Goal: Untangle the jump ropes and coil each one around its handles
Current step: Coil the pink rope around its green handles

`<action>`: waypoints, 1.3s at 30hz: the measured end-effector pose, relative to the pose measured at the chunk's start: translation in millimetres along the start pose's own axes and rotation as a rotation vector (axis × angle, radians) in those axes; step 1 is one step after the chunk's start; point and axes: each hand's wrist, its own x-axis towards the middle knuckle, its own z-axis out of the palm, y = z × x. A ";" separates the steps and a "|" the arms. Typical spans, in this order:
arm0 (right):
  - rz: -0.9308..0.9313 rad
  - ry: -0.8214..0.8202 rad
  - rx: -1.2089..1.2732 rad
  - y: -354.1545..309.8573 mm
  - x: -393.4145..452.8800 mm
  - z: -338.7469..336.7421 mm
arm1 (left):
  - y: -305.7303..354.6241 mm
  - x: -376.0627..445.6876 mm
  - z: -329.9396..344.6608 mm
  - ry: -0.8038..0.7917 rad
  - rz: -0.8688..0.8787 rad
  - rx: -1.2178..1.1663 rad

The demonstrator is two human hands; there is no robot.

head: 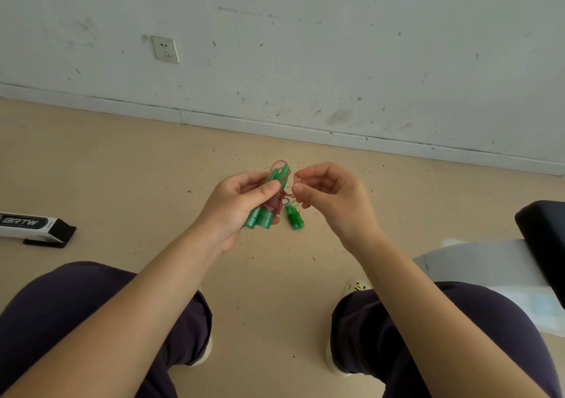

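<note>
Green handles in left hand, above bare floor.

I'm looking at a bare indoor room: a scuffed white wall with a socket at ten o'clock, a speckled beige floor below.

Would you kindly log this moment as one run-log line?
left hand: grips green handles | right hand: pinches red rope end | coil: mostly wound | second green bundle: on floor
</note>
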 end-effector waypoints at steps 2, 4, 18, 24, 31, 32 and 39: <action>0.002 0.007 -0.021 0.4 -0.3 1.6 | 0.1 -0.3 0.2 -0.021 0.009 0.004; 0.000 0.016 -0.044 -0.4 -0.7 2.3 | -0.9 -1.4 0.1 -0.049 0.020 0.008; -0.026 0.065 -0.100 -0.8 -0.8 -0.9 | 2.8 -4.3 0.3 -0.108 0.059 0.011; 0.050 0.041 0.107 -3.9 -2.0 -0.5 | 5.4 -4.8 0.9 -0.102 0.039 -0.031; 0.108 0.072 0.182 1.2 3.2 -4.4 | 5.8 -6.1 -2.4 -0.230 0.022 0.078; 0.112 0.059 0.197 1.9 4.0 -5.0 | 5.6 -6.3 -2.0 -0.252 0.024 0.084; 0.171 -0.197 0.178 -3.1 9.2 -20.2 | 14.3 -7.4 -9.6 -0.348 0.063 0.169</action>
